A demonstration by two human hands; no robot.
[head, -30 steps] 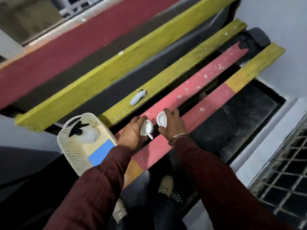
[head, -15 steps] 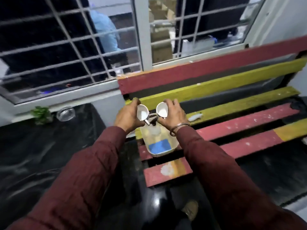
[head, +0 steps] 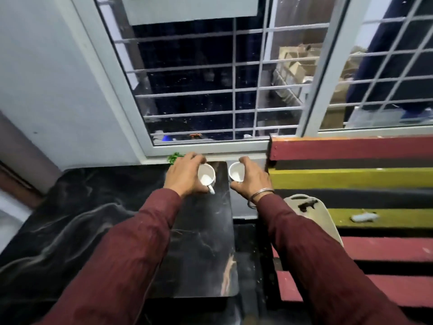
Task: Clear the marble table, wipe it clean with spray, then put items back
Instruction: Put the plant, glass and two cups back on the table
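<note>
Marble counter [head: 98,231], black with pale veins, fills the 7 to 9 o'clock part of the view and ends in a rounded corner near 6 o'clock. Two white cups are held out at the counter's far end, just below the barred window [head: 210,90] at 12 o'clock.

The left hand [head: 185,177] grips the left cup [head: 206,175] from its left side, fingers [head: 196,158] curled over the rim and thumb underneath; this cup is tilted so its white inside shows, its handle pointing toward 6 o'clock, and it sits above the counter's far right edge. Whether it touches the stone cannot be told.

The right hand [head: 251,178] grips the right cup [head: 236,171] from its right side, fingers curled round the rim and wall. This cup also shows its inside and hangs just beyond the counter's right edge, over the gap between counter and bench. The two cups are near each other but apart. A metal bangle [head: 260,195] circles the right wrist, and both arms wear maroon sleeves [head: 328,266].

A small green plant [head: 174,157] peeks out behind the left hand's fingers by the window sill.

At 3 o'clock stands a slatted bench [head: 375,177] in red and yellow. A cream basket [head: 321,216] rests on it beside the right forearm, with a dark object [head: 308,204] inside, and a small pale object [head: 364,216] lies on a yellow slat farther right.
</note>
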